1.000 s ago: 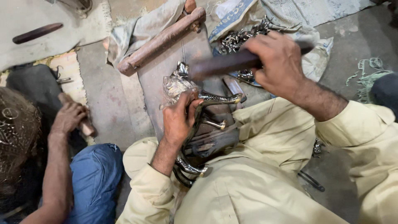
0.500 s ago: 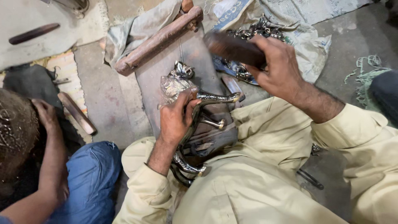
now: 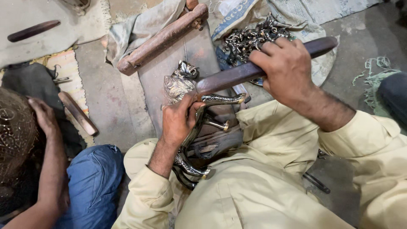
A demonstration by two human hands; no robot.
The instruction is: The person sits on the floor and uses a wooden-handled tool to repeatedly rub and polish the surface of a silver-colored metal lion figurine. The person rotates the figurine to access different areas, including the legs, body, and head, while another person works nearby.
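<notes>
Here, on a worn wooden block (image 3: 169,74) over grey floor (image 3: 114,106), the hands grip a metal figure (image 3: 180,85) and a file (image 3: 237,74).

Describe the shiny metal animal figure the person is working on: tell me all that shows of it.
The metal animal figure looks like polished silvery cast metal with brassy hoof tips. It lies on its side on a worn wooden block, textured head end away from the person, legs pointing to the person's right. The left hand grips its body; the right hand holds a dark wooden stick whose end meets the figure near the thumb. Its rear lies partly hidden against the lap.
</notes>
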